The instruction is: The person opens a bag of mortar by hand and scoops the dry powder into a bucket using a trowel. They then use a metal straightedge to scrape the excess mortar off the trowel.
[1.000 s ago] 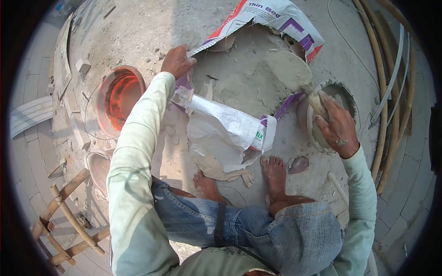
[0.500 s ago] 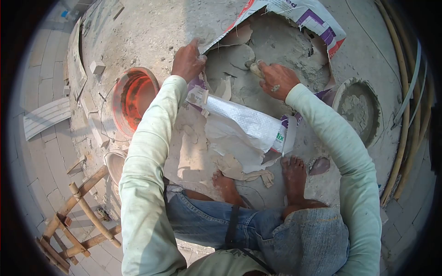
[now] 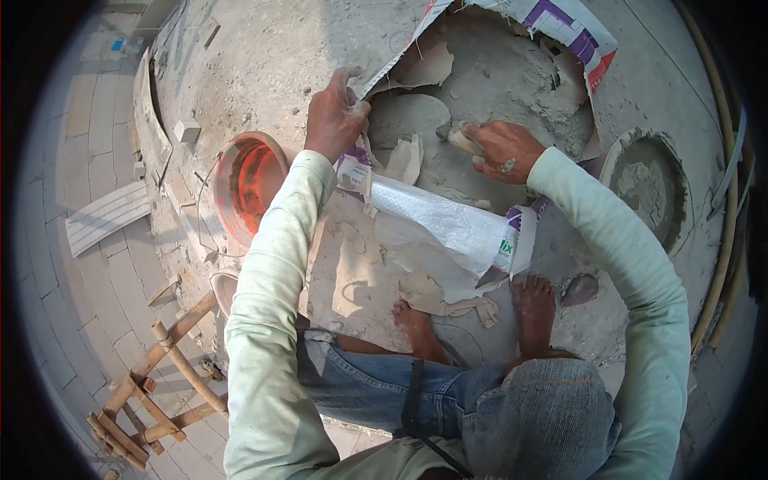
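Observation:
A torn-open bag [image 3: 432,216] of grey cement powder [image 3: 512,76] lies on the ground in front of me, its near edge rolled down. Closed on the bag's left edge, my left hand [image 3: 334,116] pinches it between thumb and fingers. My right hand [image 3: 508,152] is wrapped round the short handle of a trowel [image 3: 412,116]. Its rounded, powder-coated blade points left, low over the powder inside the bag. A torn paper flap [image 3: 404,160] stands near the blade.
An orange bucket [image 3: 250,188] is on the left, and a round pan of grey mortar [image 3: 648,192] on the right. A wooden ladder-like frame [image 3: 168,384] lies at lower left. Long poles [image 3: 724,240] run along the right. My bare feet [image 3: 534,312] are close to the bag.
The whole view has shifted, so things appear farther right and lower. The trowel blade shows more broadly, slightly left within the bag. Both hands keep their holds.

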### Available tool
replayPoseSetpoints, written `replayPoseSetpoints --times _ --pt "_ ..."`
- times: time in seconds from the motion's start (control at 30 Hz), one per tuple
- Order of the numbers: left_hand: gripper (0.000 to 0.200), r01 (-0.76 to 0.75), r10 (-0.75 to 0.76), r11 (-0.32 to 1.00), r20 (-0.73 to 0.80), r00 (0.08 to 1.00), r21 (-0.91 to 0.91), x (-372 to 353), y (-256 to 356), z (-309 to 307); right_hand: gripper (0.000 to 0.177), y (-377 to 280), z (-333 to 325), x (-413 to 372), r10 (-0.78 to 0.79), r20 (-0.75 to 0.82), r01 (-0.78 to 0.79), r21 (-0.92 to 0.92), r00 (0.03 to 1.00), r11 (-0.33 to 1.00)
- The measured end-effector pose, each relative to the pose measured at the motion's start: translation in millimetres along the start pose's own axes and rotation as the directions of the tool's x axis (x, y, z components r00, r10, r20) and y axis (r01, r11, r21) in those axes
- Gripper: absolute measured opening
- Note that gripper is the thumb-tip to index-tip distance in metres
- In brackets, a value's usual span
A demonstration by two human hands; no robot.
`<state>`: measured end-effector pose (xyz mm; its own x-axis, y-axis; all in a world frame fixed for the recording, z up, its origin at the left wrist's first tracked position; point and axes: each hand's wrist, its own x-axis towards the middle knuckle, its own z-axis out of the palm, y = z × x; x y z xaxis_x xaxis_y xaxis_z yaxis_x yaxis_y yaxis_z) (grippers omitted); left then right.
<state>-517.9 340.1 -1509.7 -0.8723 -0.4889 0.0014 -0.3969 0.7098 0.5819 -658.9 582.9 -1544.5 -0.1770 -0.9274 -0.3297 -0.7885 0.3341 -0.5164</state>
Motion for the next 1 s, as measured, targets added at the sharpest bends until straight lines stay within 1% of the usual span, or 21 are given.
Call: replayPoseSetpoints --times 0.07,0.1,0.2,0.27,0.3,0.33,0.4,0.43,0.47,0.5,0.53,0.57,0.6,0.63,0.67,0.73,0.77,0.8,0.9,0.97,1.0 --pt "0.047 0.061 -0.061 0.998 0.013 0.998 -0.008 0 -5 3 0.059 -5 -3 3 -0.073 0.073 0.075 -0.025 0.995 0.997" --pt "0.047 0.056 -0.056 0.998 0.013 0.998 -0.004 -1 -8 5 0.059 -4 0 5 -0.073 0.067 0.074 -0.023 0.995 0.997" --pt "0.048 0.102 -0.103 0.994 0.028 0.994 0.024 -7 -11 6 0.061 -3 3 16 -0.196 0.011 0.196 -0.062 0.981 0.979" --pt "0.058 0.249 -0.249 0.968 0.053 0.967 0.018 -17 -9 6 0.063 -1 -6 23 -0.208 0.079 0.216 -0.103 0.975 0.971" --pt "0.078 0.291 -0.294 0.955 0.079 0.952 0.049 -27 -11 6 0.063 -3 -12 25 -0.212 0.079 0.22 -0.104 0.974 0.97" --pt "0.078 0.293 -0.296 0.955 0.077 0.952 0.051 -40 -19 12 0.061 -5 -17 27 -0.186 0.109 0.201 -0.147 0.976 0.968" --pt "0.094 0.331 -0.337 0.936 -0.027 0.941 -0.12 -66 -30 22 0.06 -7 -20 31 -0.164 0.14 0.189 -0.186 0.976 0.964" --pt "0.098 0.469 -0.49 0.847 -0.025 0.871 -0.249 -78 -29 23 0.057 -8 -19 32 -0.127 0.153 0.159 -0.215 0.98 0.964" --pt "0.098 0.469 -0.489 0.849 -0.026 0.872 -0.245 -82 -27 21 0.055 -8 -20 34 -0.087 0.16 0.125 -0.245 0.983 0.961" --pt "0.094 0.581 -0.662 0.666 -0.012 0.749 -0.468 -86 -25 20 0.055 -8 -20 34 -0.087 0.159 0.124 -0.241 0.983 0.963" --pt "0.091 0.627 -0.802 0.422 0.053 0.595 -0.655 -91 -24 19 0.053 -7 -20 33 -0.075 0.143 0.106 -0.228 0.987 0.968" --pt "0.091 0.633 -0.804 0.423 0.055 0.593 -0.649 -98 -23 20 0.051 -7 -20 32 -0.062 0.126 0.088 -0.215 0.99 0.973" --pt "0.082 0.724 -0.851 0.298 0.172 0.497 -0.622 -103 -24 23 0.051 -7 -20 31 -0.061 0.122 0.085 -0.208 0.991 0.974" --pt "0.074 0.8 -0.876 0.169 0.284 0.39 -0.576 -106 -26 28 0.04 -6 -20 28 -0.116 0.055 0.125 -0.194 0.992 0.973" --pt "0.074 0.804 -0.875 0.175 0.285 0.392 -0.568 -111 -33 37 0.03 -5 -19 25 -0.168 -0.012 0.163 -0.182 0.986 0.97" --pt "0.054 0.662 -0.709 -0.027 0.482 0.516 -0.749 -119 -47 54 0.03 -3 -15 26 -0.182 -0.016 0.177 -0.176 0.983 0.968" --pt "0.036 0.688 -0.75 -0.042 0.478 0.457 -0.725 -115 -45 52 0.03 -2 -13 27 -0.201 -0.014 0.195 -0.176 0.98 0.965" --pt "0.036 0.691 -0.75 -0.041 0.479 0.456 -0.722 -114 -47 56 0.03 -1 -11 25 -0.198 -0.014 0.192 -0.173 0.98 0.966" --pt "0.028 0.594 -0.802 -0.056 0.391 0.452 -0.803 -115 -59 67 0.032 -1 -8 24 -0.202 0.011 0.201 -0.15 0.979 0.968" --pt "0.02 0.553 -0.853 0.042 0.258 0.453 -0.832 -116 -58 70 0.058 0 -2 20 -0.205 0.064 0.213 -0.16 0.977 0.964" --pt "0.02 0.553 -0.854 0.037 0.261 0.45 -0.832 -117 -54 68 0.058 0 -1 18 -0.206 0.069 0.214 -0.16 0.976 0.964"
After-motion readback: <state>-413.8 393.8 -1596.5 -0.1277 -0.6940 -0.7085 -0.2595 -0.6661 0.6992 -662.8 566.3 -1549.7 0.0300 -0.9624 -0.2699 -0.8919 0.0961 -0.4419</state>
